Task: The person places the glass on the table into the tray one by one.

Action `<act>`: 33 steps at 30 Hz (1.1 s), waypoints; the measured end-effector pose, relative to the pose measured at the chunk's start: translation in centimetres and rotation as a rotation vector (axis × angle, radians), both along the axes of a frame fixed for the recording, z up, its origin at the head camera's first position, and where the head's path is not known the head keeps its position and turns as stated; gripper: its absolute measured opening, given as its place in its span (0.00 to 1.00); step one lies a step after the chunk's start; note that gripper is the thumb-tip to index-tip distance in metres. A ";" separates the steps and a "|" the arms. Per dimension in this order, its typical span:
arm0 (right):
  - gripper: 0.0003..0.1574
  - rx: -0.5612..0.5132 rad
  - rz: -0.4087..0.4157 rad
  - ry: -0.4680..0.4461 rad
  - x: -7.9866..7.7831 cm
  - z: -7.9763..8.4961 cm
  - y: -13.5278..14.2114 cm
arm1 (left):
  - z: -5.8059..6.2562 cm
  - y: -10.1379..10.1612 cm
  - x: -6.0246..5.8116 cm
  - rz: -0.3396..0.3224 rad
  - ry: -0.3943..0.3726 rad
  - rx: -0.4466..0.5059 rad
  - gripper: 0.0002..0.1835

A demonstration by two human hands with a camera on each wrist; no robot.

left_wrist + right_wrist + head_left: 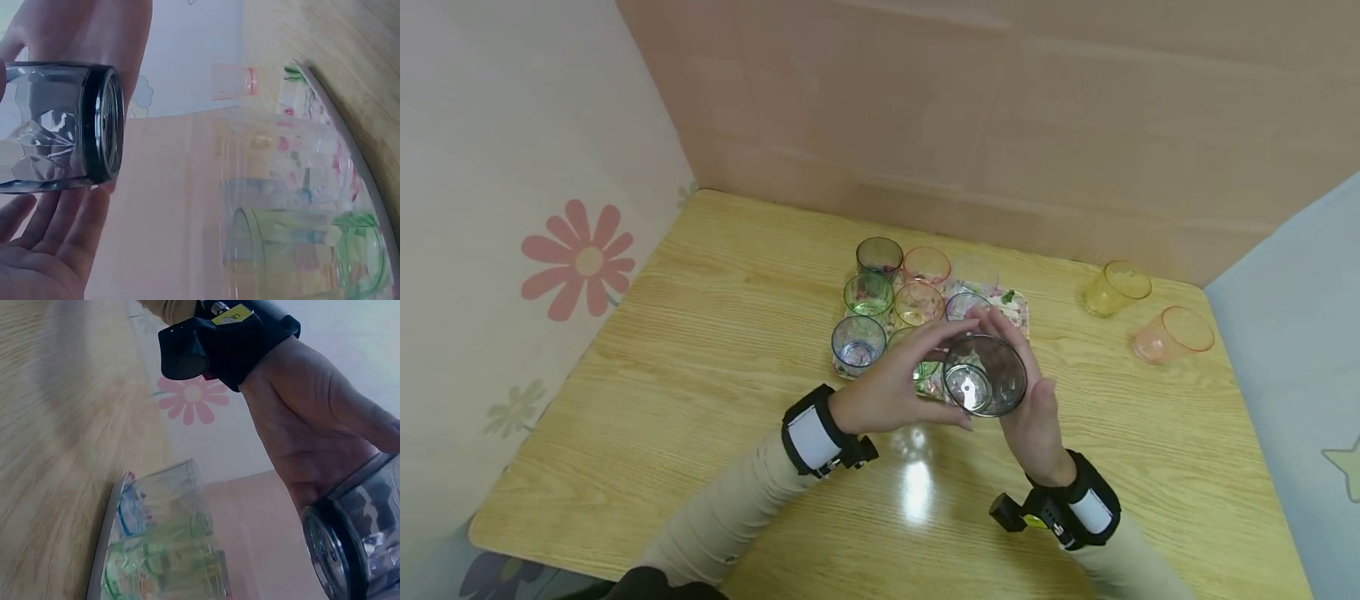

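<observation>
A smoky grey glass tumbler [998, 382] is held above the table just in front of the tray, its mouth toward the head camera. My left hand [910, 379] grips it from the left, thumb on the near side and fingers on the far side. Against its right side lie the straight fingers of my right hand [1026, 412], with the thumb apart from the glass. In the left wrist view the thick base of the tumbler [105, 125] shows. Beyond the hands, a floral tray [1017, 310] carries several coloured tumblers, some partly hidden by the left hand.
On the tray are a dark grey tumbler [880, 257], a green tumbler [868, 296], a blue tumbler [858, 342] and others close together. A yellow tumbler [1112, 292] and a pink tumbler [1168, 337] stand apart on the wooden table [700, 350] at the right.
</observation>
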State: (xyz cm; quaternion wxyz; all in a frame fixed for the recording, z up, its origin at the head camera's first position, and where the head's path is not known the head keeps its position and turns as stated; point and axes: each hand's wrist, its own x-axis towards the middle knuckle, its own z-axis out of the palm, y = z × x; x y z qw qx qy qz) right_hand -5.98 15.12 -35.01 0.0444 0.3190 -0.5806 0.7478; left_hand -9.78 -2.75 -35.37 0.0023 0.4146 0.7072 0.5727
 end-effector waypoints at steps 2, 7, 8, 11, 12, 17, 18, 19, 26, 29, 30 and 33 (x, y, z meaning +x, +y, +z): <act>0.47 0.026 0.020 0.006 0.0 -0.2 0.3 | -0.2 -0.1 -0.2 0.017 -0.014 0.015 0.53; 0.45 0.063 0.037 0.006 0.2 -0.8 0.8 | -0.5 -0.8 -0.7 0.101 -0.058 0.024 0.48; 0.45 0.070 0.034 0.012 0.2 -0.8 0.9 | -0.5 -1.0 -0.7 0.111 -0.062 0.027 0.47; 0.46 0.113 -0.004 0.057 0.2 -1.0 1.2 | -0.5 -1.4 -0.9 0.130 -0.052 0.032 0.44; 0.46 0.121 -0.025 0.070 0.1 -1.1 1.2 | -0.5 -1.5 -1.0 0.133 -0.045 0.037 0.42; 0.51 0.114 -0.160 0.097 -0.2 -1.4 1.3 | -0.8 -2.2 -1.3 0.166 -0.015 0.040 0.32; 0.51 0.097 -0.177 0.098 -0.2 -1.5 1.4 | -0.9 -2.5 -1.3 0.176 -0.024 0.044 0.29; 0.52 0.083 -0.194 0.095 -0.3 -1.5 1.5 | -0.9 -2.9 -1.3 0.189 -0.036 0.051 0.25; 0.48 0.010 -0.256 0.103 -1.1 -1.2 3.9 | -2.0 -7.5 -2.2 0.473 -0.113 0.173 0.08; 0.48 0.014 -0.299 0.084 -1.5 -1.2 5.2 | -3.2 -9.2 -2.7 0.695 -0.168 0.170 0.14; 0.48 0.020 -0.311 0.074 -1.6 -1.3 5.7 | -3.7 -9.7 -2.7 0.756 -0.205 0.151 0.15; 0.51 0.047 -0.355 0.031 -2.3 -1.5 6.8 | -5.3 -10.9 -2.9 0.850 -0.349 0.023 0.17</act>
